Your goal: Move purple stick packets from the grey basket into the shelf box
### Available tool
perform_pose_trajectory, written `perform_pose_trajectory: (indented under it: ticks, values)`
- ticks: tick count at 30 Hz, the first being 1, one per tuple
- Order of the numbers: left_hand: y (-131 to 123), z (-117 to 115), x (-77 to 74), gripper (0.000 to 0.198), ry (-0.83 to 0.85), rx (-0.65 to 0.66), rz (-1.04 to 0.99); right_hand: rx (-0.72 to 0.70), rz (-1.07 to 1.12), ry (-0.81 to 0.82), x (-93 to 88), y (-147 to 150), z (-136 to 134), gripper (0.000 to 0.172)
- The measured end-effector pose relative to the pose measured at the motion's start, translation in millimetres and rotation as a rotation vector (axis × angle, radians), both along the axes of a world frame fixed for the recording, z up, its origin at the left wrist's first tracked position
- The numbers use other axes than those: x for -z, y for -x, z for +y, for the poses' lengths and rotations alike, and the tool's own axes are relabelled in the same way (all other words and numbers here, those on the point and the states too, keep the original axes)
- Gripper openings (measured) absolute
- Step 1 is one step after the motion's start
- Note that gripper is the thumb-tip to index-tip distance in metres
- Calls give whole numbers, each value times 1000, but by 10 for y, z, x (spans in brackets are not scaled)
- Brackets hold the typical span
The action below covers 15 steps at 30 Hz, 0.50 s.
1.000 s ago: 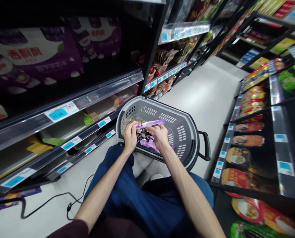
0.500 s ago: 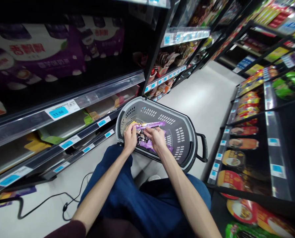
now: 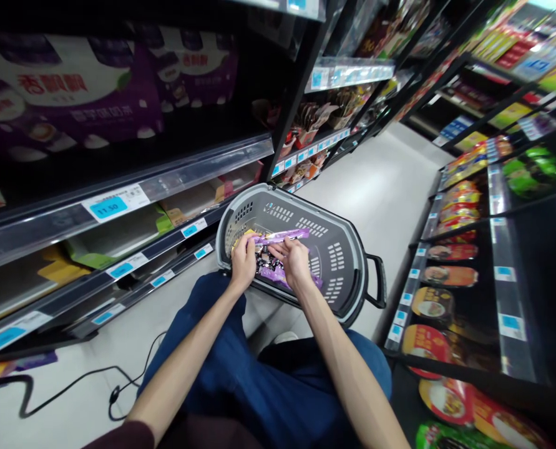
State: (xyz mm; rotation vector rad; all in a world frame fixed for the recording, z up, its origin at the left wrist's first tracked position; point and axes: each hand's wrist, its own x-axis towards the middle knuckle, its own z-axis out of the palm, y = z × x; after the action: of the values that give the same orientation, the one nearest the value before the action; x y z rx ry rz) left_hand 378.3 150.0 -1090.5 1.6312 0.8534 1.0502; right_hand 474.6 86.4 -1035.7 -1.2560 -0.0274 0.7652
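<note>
Your left hand (image 3: 244, 262) has thumb and fingers pressed together on the left end of a packet (image 3: 282, 236). Your right hand (image 3: 292, 255) is curled at its near side; you cannot tell here whether those fingertips pinch it. The packet is glossy purple film, flat and narrow, held over the left part of the basket (image 3: 338, 234).

Nearest you are your blue cloth trousers (image 3: 249, 374), with a thin black cable (image 3: 76, 380) looping over the smooth pale floor (image 3: 160, 299) to the left. Near right, round lids (image 3: 425, 349) in red and yellow bear pale print too blurred to read.

The basket beyond your knees is grey plastic, oblong with rounded ends, pierced with small slots, its black handle (image 3: 378, 282) at the right. Inside lie small dark packs (image 3: 266, 259) and crinkled purple film (image 3: 273, 274).

On the left shelf edge, a blue and white tag (image 3: 115, 202) reads 11.50; other tags are too small. Behind it, a purple and white carton (image 3: 72, 93) carries 香飘飘 in red.

Farther off, upright sachets (image 3: 311, 116) stand in boxes, and at far right lie shiny green bags (image 3: 535, 168).
</note>
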Motion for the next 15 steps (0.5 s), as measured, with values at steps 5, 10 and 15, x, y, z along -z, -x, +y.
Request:
perform_pose_trajectory:
  ticks: [5,10,15]
  values:
    - [3,1,-11,25,17,24,-9,-26,7,-21,-25,-11,-7,9]
    - [23,-4,-54,25,43,108,18,-152,-144,-63,-68,61,-4,28]
    - [12,12,-39,24,18,129,19,-162,-275,-63,-79,82,39,29]
